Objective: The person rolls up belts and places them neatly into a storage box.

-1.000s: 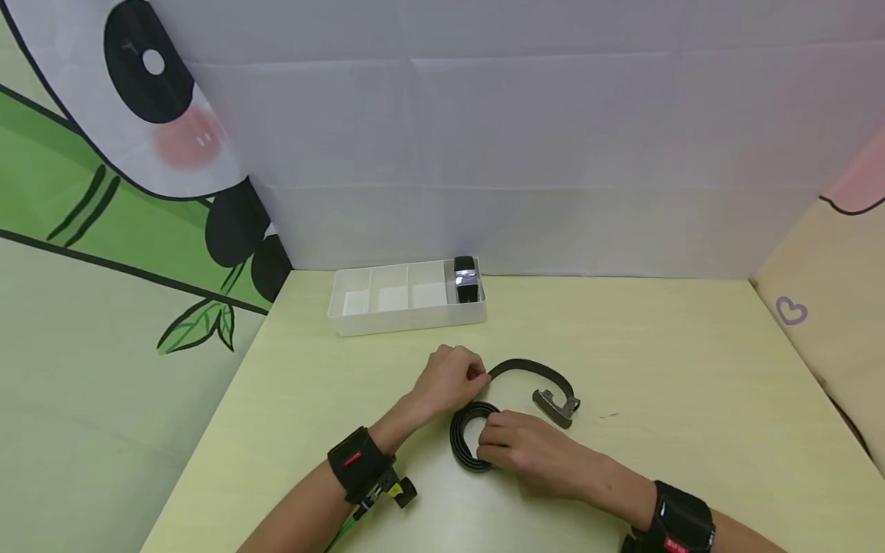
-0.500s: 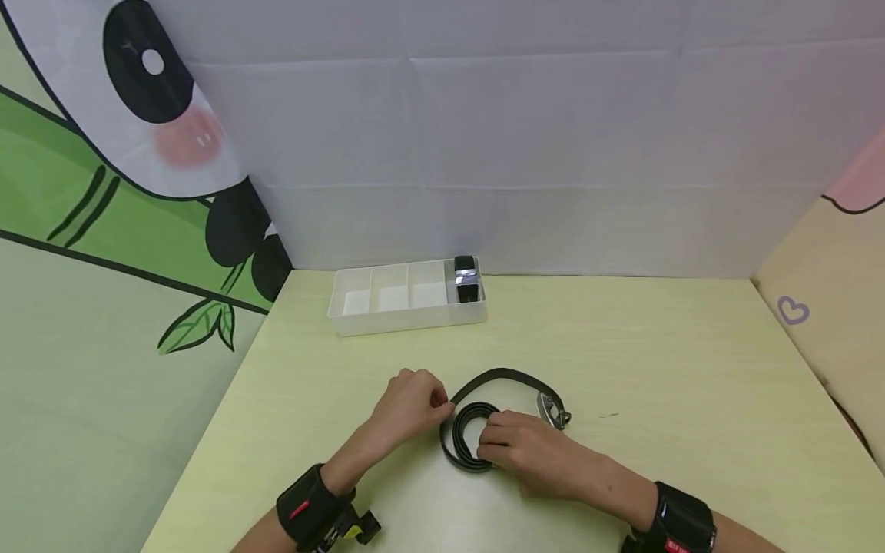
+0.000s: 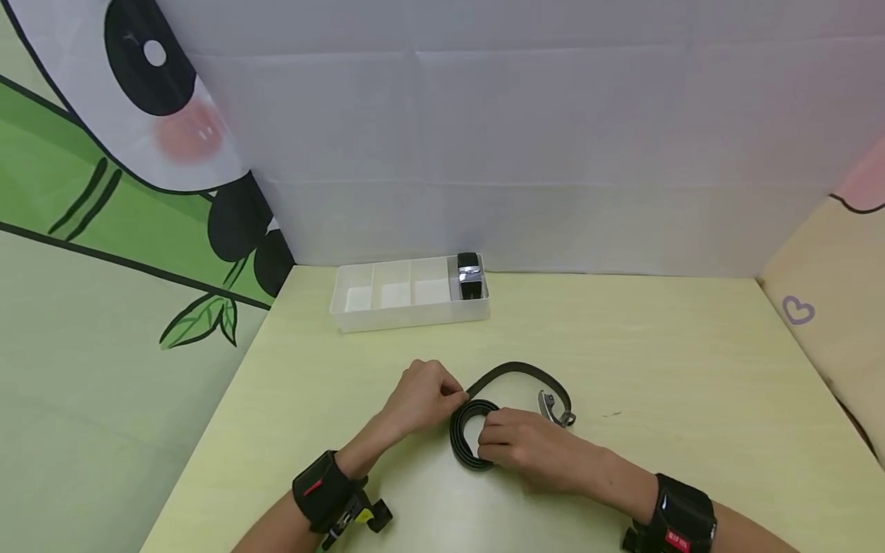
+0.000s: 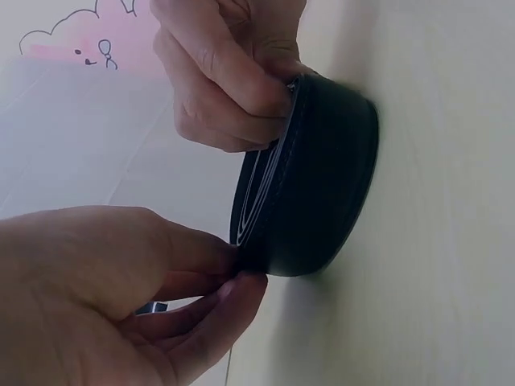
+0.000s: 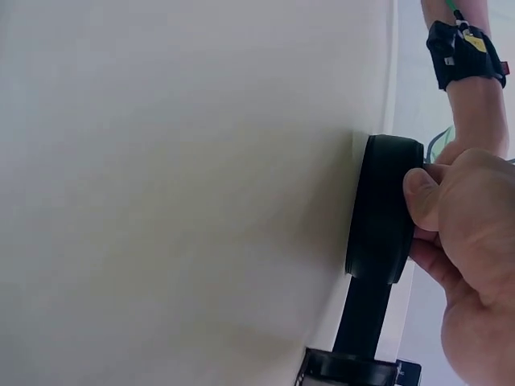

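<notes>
A black belt (image 3: 459,442) stands on its edge on the table, most of it wound into a coil. Its loose end arcs away behind the coil to a metal buckle (image 3: 551,408) at the right. With thumb and fingers my left hand (image 3: 425,395) pinches the strap at the coil's far left side. My right hand (image 3: 528,445) grips the near right side of the coil, fingertips inside the ring and thumb outside. The left wrist view shows both hands on the coil (image 4: 322,177). In the right wrist view, the strap and buckle (image 5: 350,366) extend below the coil.
A white divided tray (image 3: 408,315) stands at the back of the table (image 3: 657,361). Its right compartment holds another coiled black belt with a shiny buckle (image 3: 470,276). A grey printed cloth (image 3: 539,153) rises behind the table.
My left hand first slid toward me and left along the strap, then moved slightly back up to the right. The buckle has swung inward toward the coil. My right hand stays in place.
</notes>
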`<state>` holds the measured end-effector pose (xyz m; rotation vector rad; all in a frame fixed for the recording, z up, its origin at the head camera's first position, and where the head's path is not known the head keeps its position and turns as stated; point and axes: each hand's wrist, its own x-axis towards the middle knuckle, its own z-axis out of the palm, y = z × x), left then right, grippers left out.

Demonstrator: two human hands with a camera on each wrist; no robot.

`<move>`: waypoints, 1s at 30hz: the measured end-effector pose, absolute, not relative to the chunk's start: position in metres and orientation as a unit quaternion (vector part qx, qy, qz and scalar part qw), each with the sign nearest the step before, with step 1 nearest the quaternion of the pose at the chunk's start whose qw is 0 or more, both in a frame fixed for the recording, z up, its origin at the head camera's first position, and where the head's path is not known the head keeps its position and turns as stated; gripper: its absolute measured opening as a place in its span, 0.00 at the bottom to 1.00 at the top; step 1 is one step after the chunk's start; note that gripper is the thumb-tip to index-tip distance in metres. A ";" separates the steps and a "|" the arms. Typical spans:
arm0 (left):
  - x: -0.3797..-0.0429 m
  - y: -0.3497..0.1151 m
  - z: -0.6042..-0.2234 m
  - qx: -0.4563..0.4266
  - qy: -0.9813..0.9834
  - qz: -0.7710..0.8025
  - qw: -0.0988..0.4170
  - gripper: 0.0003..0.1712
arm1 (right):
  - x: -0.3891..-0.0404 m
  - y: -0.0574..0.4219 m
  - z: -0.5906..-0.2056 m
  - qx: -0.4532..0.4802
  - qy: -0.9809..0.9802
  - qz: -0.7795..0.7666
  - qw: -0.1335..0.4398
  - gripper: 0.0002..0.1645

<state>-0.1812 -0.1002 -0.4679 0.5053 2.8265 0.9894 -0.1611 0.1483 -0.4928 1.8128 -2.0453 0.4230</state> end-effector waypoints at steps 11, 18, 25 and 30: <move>-0.184 -0.105 -0.465 0.179 0.914 0.352 0.090 0.11 | -0.169 0.147 -0.494 0.642 -0.732 0.152 0.168 0.16; -0.186 -0.101 -0.463 0.216 0.919 0.319 0.085 0.09 | -0.171 0.146 -0.494 0.640 -0.735 0.142 0.175 0.16; -0.188 -0.091 -0.462 0.208 0.940 0.264 0.060 0.12 | -0.173 0.148 -0.491 0.635 -0.736 0.150 0.181 0.14; -0.189 -0.085 -0.466 0.203 0.950 0.234 0.037 0.17 | -0.177 0.160 -0.486 0.612 -0.747 0.197 0.168 0.14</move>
